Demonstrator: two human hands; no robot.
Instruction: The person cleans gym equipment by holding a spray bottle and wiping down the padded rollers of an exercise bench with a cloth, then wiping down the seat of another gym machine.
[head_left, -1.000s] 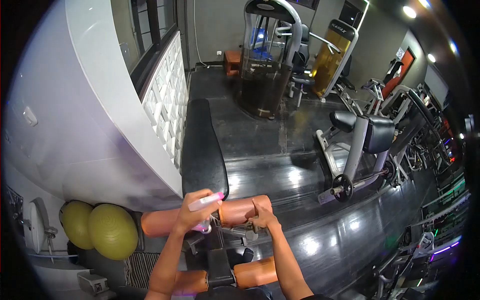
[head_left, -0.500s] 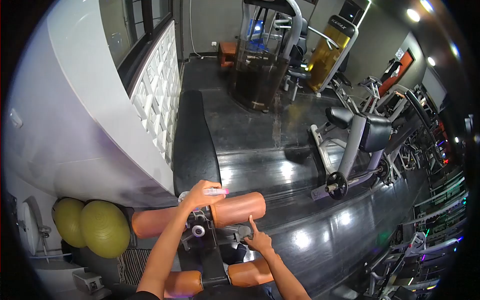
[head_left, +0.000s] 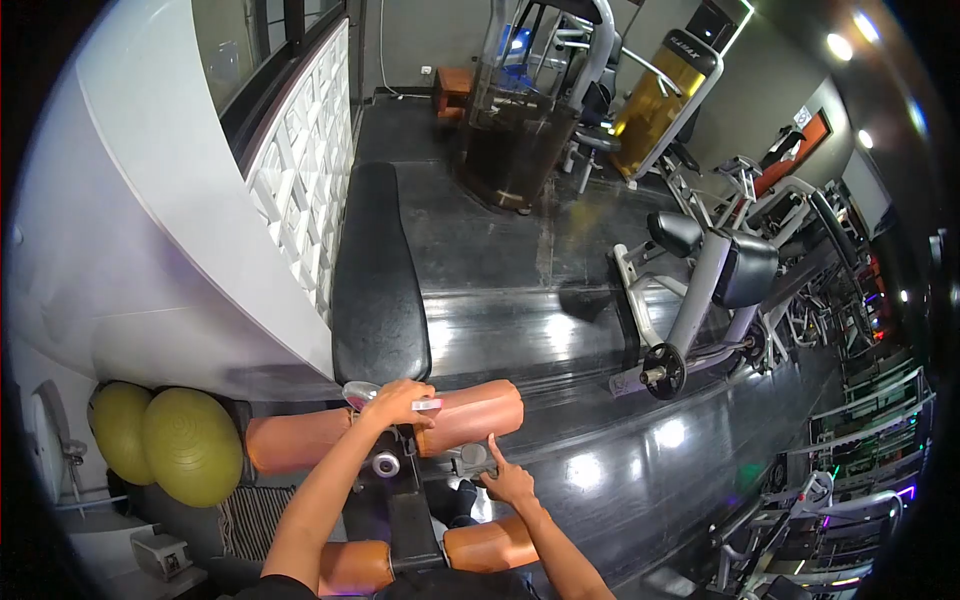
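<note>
My left hand is closed around what looks like a clear spray bottle; its white-and-pink head sticks out by the fingers. The hand hangs over the inner end of an orange padded roller. At the lower edge of that roller is my right hand, index finger stretched out to the pad, the thumb side facing a grey metal end cap. Whether the fingertip presses on the pad cannot be made out. Another orange roller lies left of the machine's central post.
A black padded bench extends ahead along the wall. Two green exercise balls sit at left. More orange pads are close to my body. A plate-loaded machine stands at right on the dark floor.
The spray bottle's head has tilted and dropped slightly toward the roller with my left hand. My right hand keeps its finger at the roller. The view has shifted a little.
</note>
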